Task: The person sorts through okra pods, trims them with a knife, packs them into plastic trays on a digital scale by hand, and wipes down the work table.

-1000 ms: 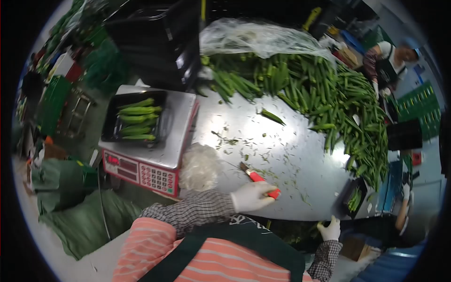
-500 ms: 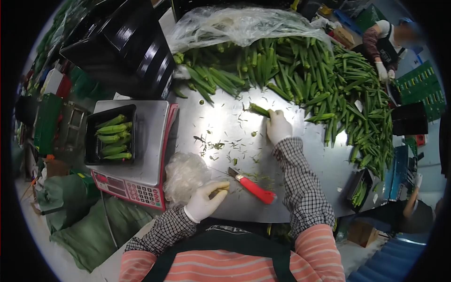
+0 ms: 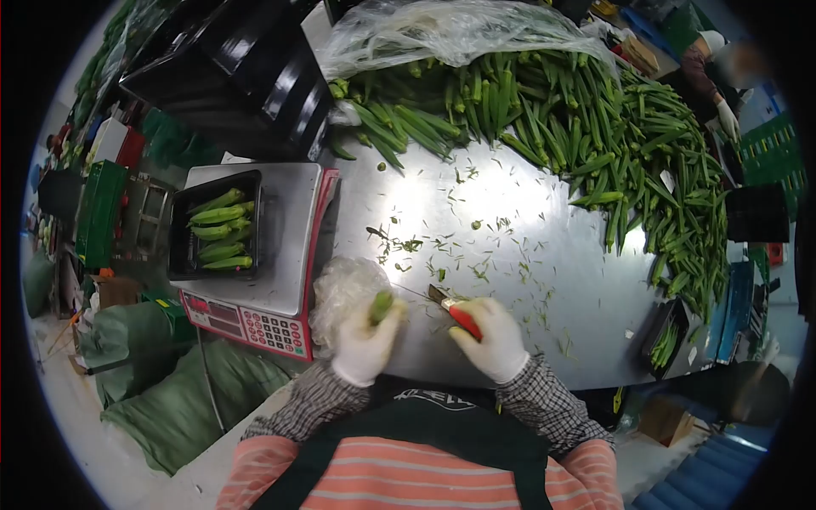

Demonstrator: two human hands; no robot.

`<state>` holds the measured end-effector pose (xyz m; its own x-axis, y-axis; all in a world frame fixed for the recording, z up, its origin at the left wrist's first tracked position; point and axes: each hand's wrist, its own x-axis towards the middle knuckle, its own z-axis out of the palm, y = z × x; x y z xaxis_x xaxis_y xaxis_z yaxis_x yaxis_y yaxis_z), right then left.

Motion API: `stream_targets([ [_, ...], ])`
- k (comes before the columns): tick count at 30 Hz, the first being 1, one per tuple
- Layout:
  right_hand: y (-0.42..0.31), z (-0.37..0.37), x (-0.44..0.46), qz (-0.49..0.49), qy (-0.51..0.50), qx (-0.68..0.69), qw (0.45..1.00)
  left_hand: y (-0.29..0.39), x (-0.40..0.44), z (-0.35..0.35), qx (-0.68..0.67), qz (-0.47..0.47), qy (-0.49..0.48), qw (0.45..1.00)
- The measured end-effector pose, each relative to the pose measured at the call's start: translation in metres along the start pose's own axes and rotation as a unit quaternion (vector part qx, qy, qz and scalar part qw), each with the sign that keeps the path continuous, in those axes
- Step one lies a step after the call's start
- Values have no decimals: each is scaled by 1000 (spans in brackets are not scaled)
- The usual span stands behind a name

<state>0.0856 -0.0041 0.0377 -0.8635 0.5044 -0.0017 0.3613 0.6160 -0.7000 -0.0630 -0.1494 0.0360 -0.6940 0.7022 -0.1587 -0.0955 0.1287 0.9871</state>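
My left hand (image 3: 364, 347), in a white glove, is closed around an okra pod (image 3: 382, 304) that sticks up from between thumb and fingers. My gloved right hand (image 3: 495, 342) grips a knife (image 3: 463, 318) by its red handle; the short blade points up and left, towards the pod but apart from it. Both hands are low over the near part of the metal table (image 3: 510, 263). Beside my left hand lies a crumpled clear plastic bag (image 3: 344, 285). Bits of cut okra (image 3: 411, 246) are strewn over the tabletop.
A large okra pile (image 3: 586, 119) covers the far and right side, partly under plastic sheeting (image 3: 459, 30). A scale (image 3: 293, 212) at left bears a black tray (image 3: 180, 263) of okra. Stacked black trays (image 3: 229, 76) stand behind it. A co-worker's gloved hand (image 3: 728, 121) shows at far right.
My right hand has come back from the pile's edge and now grips the knife that lay on the table. The okra pod it held is now in my left hand, which was empty.
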Motion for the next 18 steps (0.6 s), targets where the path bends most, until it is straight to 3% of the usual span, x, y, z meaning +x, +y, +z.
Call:
stream_targets([
  [1, 15, -3, -10, -25, 36, -80, 996, 17, -6, -12, 96, 25, 21, 995],
  [2, 26, -2, -22, 12, 29, -158, 987, 19, 0, -27, 280, 191, 39, 940],
  [5, 49, 13, -41, 27, -5, -181, 983, -18, 3, -48, 500, 229, 25, 834],
  [9, 52, 12, -52, 66, 89, -57, 992, -61, 15, -42, 551, 215, 58, 804],
  [15, 66, -18, -85, 103, 151, -32, 983, -78, 89, -26, 520, 177, 209, 809],
  [18, 72, -39, -110, 145, 200, -37, 968, -79, 124, -12, 517, 167, 140, 828],
])
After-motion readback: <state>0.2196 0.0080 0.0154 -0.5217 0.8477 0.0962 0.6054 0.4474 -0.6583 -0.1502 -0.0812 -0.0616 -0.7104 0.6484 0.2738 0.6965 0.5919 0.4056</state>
